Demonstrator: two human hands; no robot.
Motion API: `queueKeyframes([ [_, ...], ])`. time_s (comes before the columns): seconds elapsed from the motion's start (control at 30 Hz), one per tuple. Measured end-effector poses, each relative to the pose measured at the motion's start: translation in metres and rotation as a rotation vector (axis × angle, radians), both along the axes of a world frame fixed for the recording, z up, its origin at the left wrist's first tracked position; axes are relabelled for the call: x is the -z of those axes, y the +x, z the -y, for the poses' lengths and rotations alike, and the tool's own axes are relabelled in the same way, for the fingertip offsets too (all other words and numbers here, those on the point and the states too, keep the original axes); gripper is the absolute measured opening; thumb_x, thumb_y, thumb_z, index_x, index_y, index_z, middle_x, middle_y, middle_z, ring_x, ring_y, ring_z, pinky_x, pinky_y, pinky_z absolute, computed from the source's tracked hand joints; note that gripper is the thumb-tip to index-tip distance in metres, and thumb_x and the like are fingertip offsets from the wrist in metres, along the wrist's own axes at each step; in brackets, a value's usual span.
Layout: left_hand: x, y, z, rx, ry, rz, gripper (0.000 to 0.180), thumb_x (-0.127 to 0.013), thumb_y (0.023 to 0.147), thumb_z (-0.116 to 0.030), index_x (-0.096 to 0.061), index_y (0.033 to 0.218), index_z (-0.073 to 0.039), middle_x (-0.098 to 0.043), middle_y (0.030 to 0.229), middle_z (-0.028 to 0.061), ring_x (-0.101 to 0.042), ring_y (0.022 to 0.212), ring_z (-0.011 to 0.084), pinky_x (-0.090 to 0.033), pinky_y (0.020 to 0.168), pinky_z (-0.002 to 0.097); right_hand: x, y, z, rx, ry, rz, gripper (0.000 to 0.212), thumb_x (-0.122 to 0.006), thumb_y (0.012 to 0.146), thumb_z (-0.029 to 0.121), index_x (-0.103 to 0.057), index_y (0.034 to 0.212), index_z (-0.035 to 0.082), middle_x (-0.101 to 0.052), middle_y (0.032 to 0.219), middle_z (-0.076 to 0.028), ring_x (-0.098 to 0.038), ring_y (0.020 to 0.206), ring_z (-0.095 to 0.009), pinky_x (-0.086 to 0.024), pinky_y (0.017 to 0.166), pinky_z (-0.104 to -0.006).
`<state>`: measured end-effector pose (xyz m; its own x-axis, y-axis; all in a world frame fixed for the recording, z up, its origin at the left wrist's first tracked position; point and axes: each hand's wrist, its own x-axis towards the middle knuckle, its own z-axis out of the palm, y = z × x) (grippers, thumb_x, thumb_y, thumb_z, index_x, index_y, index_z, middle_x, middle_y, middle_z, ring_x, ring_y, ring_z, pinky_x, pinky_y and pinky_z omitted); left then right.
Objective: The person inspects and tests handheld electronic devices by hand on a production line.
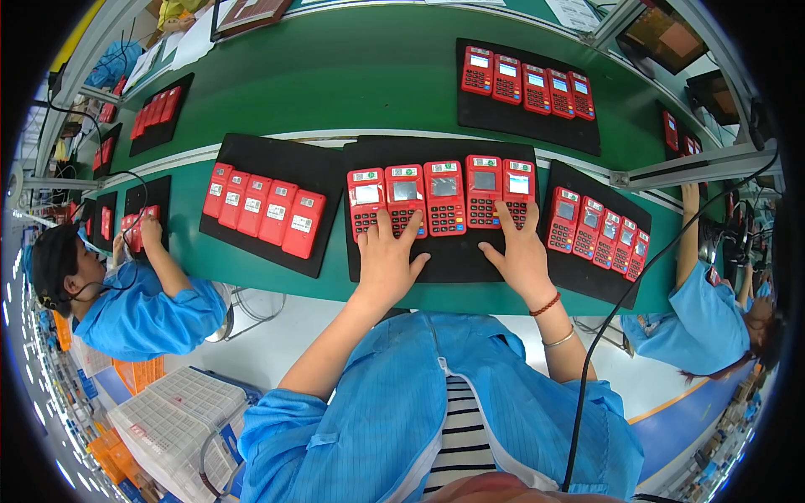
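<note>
Several red card payment terminals lie face up in a row on a black mat in front of me. My left hand has its fingers spread over the keypads of the two leftmost, touching the second terminal and the first terminal. My right hand rests its spread fingers on the lower keys of the two rightmost, the fourth terminal and the fifth terminal. Between the hands the middle terminal is untouched. Some screens are lit, others look grey.
Left of me, terminals lie face down on another black mat; at right a mat bears face-up ones. A further mat with terminals sits across the green table. Co-workers sit at both sides. A black cable hangs at right.
</note>
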<state>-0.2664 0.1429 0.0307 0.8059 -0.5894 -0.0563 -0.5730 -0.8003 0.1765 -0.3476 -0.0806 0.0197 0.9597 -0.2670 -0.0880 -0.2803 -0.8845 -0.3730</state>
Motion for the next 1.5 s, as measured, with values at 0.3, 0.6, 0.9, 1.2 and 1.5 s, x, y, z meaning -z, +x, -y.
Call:
queueKeyframes([
  [0.3,0.0,0.0,0.0,-0.001,-0.012,-0.008,0.071,-0.075,0.08,-0.03,-0.044,0.143,-0.019,-0.039,0.132,0.0303,-0.05,0.108,0.0381,-0.039,0.092,0.0481,-0.002,0.0,-0.001,0.009,-0.008,-0.019,0.076,-0.076,0.08,0.031,-0.038,0.144,0.016,-0.025,0.144,-0.033,-0.065,0.095,-0.043,-0.058,0.072,-0.0387],
  [0.6,-0.002,0.0,-0.003,-0.009,-0.033,-0.02,0.072,-0.076,0.079,-0.03,-0.044,0.143,-0.019,-0.039,0.133,0.0298,-0.05,0.108,0.0385,-0.038,0.094,0.0463,-0.014,0.002,-0.007,0.024,-0.025,0.017,0.069,-0.075,0.079,0.03,-0.045,0.139,0.013,-0.033,0.139,-0.031,-0.059,0.109,-0.042,-0.057,0.079,-0.0406],
  [0.9,-0.009,-0.007,-0.018,0.017,-0.082,-0.058,0.071,-0.074,0.079,-0.03,-0.046,0.142,-0.014,-0.036,0.141,0.0293,-0.05,0.108,0.0365,-0.037,0.095,0.045,-0.005,0.02,-0.031,-0.136,0.081,0.213,0.048,-0.073,0.081,0.024,-0.059,0.124,0.012,-0.046,0.129,-0.023,-0.052,0.116,-0.039,-0.052,0.087,-0.0428],
  [1.2,-0.008,-0.014,-0.021,0.072,-0.018,-0.05,0.063,-0.07,0.083,-0.029,-0.048,0.139,-0.008,-0.038,0.14,0.0363,-0.057,0.105,0.0372,-0.039,0.096,0.0415,0.002,0.023,-0.029,-0.147,0.042,0.19,0.045,-0.074,0.081,0.024,-0.06,0.123,0.014,-0.046,0.126,-0.02,-0.055,0.113,-0.036,-0.053,0.084,-0.0415],
  [1.5,0.016,-0.007,0.014,0.096,0.252,0.191,0.049,-0.049,0.087,-0.014,-0.051,0.135,-0.001,-0.051,0.108,0.0521,-0.069,0.088,0.0405,-0.049,0.071,0.0402,0.004,0.025,-0.031,-0.141,0.083,0.255,0.044,-0.073,0.08,0.022,-0.061,0.121,0.01,-0.049,0.124,-0.021,-0.054,0.112,-0.038,-0.051,0.087,-0.0431],
])
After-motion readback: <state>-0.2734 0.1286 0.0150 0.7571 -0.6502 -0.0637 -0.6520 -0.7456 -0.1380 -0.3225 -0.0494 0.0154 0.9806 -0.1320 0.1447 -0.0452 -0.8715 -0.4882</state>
